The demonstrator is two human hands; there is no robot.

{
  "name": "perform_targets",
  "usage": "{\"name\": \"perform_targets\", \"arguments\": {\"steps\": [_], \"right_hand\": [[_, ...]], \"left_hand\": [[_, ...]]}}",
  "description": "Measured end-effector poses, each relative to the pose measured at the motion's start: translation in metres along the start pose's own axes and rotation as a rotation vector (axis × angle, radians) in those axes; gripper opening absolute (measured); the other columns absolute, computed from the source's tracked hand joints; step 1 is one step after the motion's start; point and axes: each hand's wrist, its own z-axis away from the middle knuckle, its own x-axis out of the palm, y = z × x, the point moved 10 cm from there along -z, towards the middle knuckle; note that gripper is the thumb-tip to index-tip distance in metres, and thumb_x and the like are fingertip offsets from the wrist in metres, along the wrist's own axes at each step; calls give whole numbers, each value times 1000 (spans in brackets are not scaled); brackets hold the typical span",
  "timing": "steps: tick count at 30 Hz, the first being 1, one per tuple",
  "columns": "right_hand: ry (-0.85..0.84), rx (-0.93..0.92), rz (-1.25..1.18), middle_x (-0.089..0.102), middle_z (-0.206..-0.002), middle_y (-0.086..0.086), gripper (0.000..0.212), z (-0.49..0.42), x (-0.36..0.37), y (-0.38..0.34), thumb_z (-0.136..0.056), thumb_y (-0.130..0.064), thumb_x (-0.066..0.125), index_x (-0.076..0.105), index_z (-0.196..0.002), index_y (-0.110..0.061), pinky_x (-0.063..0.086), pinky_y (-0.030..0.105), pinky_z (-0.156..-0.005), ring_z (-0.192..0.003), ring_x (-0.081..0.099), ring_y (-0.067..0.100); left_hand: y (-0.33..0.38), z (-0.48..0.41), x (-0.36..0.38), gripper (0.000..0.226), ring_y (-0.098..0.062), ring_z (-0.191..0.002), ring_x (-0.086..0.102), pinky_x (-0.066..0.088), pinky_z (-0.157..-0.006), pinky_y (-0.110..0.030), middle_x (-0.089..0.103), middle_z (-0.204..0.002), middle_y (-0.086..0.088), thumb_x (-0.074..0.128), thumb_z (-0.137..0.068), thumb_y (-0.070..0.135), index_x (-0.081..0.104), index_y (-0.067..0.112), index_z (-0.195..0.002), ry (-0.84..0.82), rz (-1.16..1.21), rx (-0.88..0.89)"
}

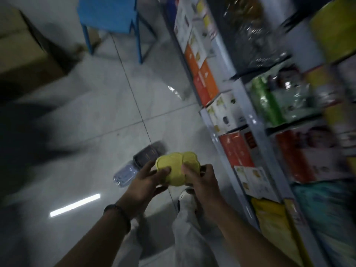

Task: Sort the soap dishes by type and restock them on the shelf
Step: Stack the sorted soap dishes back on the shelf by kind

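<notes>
The dishes [173, 168] sit at 6 o'clock in the view, held in the air above the floor [115, 112] and not yet on the shelf [248, 120], which runs along the 3 o'clock side.

The left hand [147, 183] grips them from 8 o'clock. Its thumb is pressed on the top face and its fingers are curled underneath. The right hand [202, 180] grips from 4 o'clock in the same way, with the thumb on top and the fingers wrapped round the edge. A two-sided hold like this probably keeps the overlapping pieces from sliding apart. It may also let the person compare or nest them by type before restocking.

Counts:
- **Yellow dishes:** two flower-shaped outlines show, one partly over the other. Blur hides whether more are stacked beneath.
- **Hands:** two, both busy with the dishes.
- **Bottle [133, 168]:** one, lying on its side on the floor at 10 o'clock from the dishes, probably just set aside there.
- **Blue stool [107, 14]:** one, at 11 o'clock.
- **Carton [25, 47]:** one, at 10 o'clock.

The boxes on the shelf are too smeared to count.
</notes>
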Motion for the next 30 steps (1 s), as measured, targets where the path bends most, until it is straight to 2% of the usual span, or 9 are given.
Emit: {"name": "perform_targets", "arguments": {"steps": [3,7,11,14,16,20,24,27,30], "right_hand": [[22,-19,-109,69,-115,9,64,80,-22,-54,-70,-59,84,51,-112,-24,64,54,-80,-98,75,29],[33,-74,-208,72,-114,17,43,180,-55,-117,-85,-31,78,56,-118,-17,65,49,-78,-97,76,32],[82,-139,-345,73,-114,21,59,268,-87,-148,-73,-28,81,61,-125,-11,65,46,-74,-96,77,37],[171,-193,-444,74,-110,19,43,332,-111,-151,-85,-23,79,59,-122,-12,65,51,-81,-99,76,37],[242,-213,-504,73,-110,19,39,368,-130,-143,-89,-30,79,60,-118,-13,64,54,-82,-95,76,35],[412,-285,-611,74,-103,14,24,430,-177,-124,-97,-40,71,61,-108,-20,61,62,-82,-90,77,36],[554,-325,-676,78,-97,18,45,470,-224,-93,-96,-55,67,63,-117,-15,62,65,-75,-78,78,39],[618,-310,-704,80,-87,14,59,492,-258,-64,-92,-67,61,65,-118,-14,64,49,-60,-71,77,37],[686,-299,-716,79,-104,10,71,509,-296,-28,-79,-86,55,61,-120,-29,65,52,-71,-83,77,39]], "left_hand": [[78,72,31,49,-29,-124,70,55,-108,-55,73,-135,0,71,-99,23,58,28,-145,-91,-112,91],[154,165,69,54,-24,-124,70,59,-102,-51,71,-138,3,71,-98,37,54,36,-149,-202,-243,146],[196,240,105,47,-26,-120,73,56,-105,-52,74,-134,-1,68,-102,33,56,31,-148,-296,-344,212],[212,287,142,46,-27,-122,72,56,-98,-44,73,-135,-1,67,-103,29,57,32,-148,-414,-390,241],[213,314,169,55,-31,-124,70,58,-93,-42,71,-138,-5,72,-100,25,54,31,-151,-491,-426,240],[203,358,230,94,-37,-124,69,64,-83,-40,64,-145,-14,83,-77,18,41,21,-161,-609,-452,210],[178,403,293,70,-30,-108,77,66,-83,-40,72,-131,-13,80,-91,4,49,21,-151,-754,-527,230],[148,425,334,67,-28,-109,77,65,-91,-43,72,-129,-9,79,-93,7,47,29,-148,-808,-598,225],[113,441,375,68,-31,-115,74,59,-102,-49,76,-126,-7,84,-82,21,52,32,-142,-844,-646,222]]}}
